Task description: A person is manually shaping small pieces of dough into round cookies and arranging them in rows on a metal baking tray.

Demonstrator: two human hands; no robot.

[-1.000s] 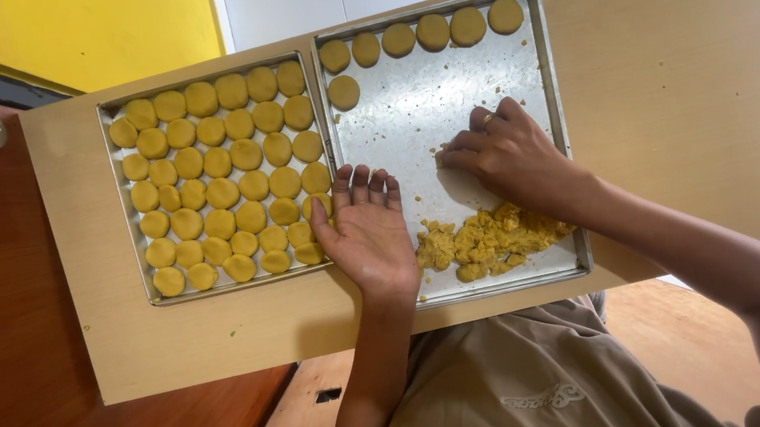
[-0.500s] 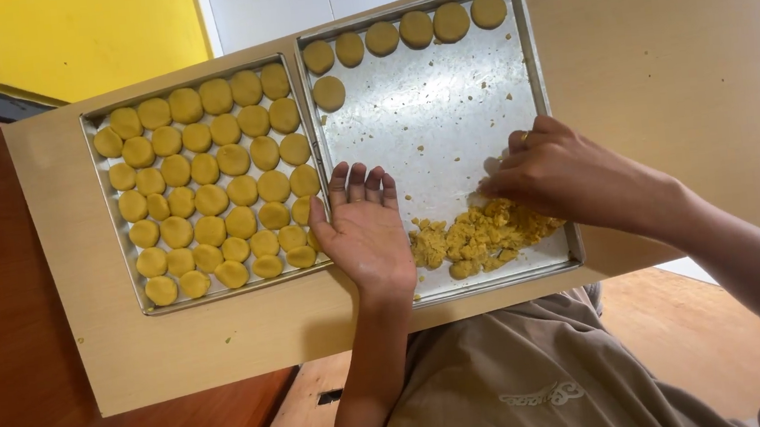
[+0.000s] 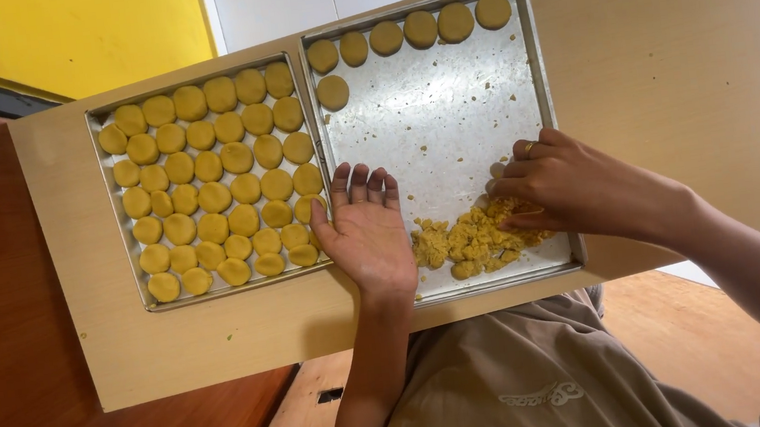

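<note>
On right tray [image 3: 447, 131]: right hand [image 3: 575, 188] pinching dough pile [image 3: 472, 237].

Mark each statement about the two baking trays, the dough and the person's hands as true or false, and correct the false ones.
1. The left tray is nearly full of round dough pieces. True.
2. The right tray holds more shaped rounds than the left. False: it holds only six.
3. The right hand rests on the crumbly dough pile. True.
4. The left hand is clenched in a fist. False: it lies open, palm up, on the right tray.
5. Both trays sit on a wooden board. True.
</note>
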